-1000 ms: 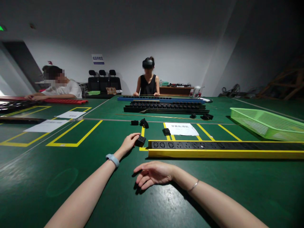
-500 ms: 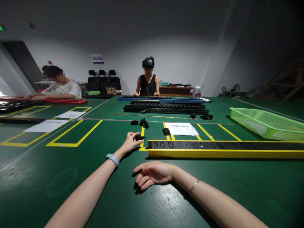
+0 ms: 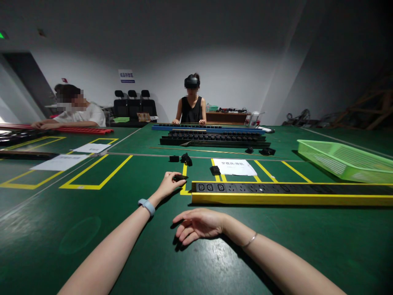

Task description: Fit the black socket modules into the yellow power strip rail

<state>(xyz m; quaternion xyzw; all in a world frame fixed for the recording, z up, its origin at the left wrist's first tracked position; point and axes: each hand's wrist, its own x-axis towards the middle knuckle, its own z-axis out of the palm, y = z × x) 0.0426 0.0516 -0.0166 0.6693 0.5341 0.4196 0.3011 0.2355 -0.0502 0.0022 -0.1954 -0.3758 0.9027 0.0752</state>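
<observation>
My left hand point(image 3: 169, 184) is closed on a small black plastic piece point(image 3: 179, 178), held between thumb and fingers just off the left end of a yellow power strip point(image 3: 291, 199). Black socket modules point(image 3: 210, 187) line the top of that strip. Palm turned sideways, my right hand point(image 3: 199, 224) rests on the green table in front of the strip, fingers loosely curled and apart, with nothing in it. Beyond my left hand lie two black pieces, a flat one point(image 3: 174, 159) and a bulkier one point(image 3: 186, 159). Another small black block point(image 3: 215, 170) sits by a white paper sheet point(image 3: 235, 167).
A light green basket point(image 3: 344, 164) stands at the right. Black and blue rails point(image 3: 211, 141) lie across the table's far part, before a co-worker in a headset point(image 3: 192, 102). Another person point(image 3: 82, 112) leans over red rails point(image 3: 92, 130) at the left. Yellow tape marks the tabletop.
My left hand has barely shifted, and the black piece in it sits slightly flatter between the fingers. My right hand and the yellow power strip have stayed in place.
</observation>
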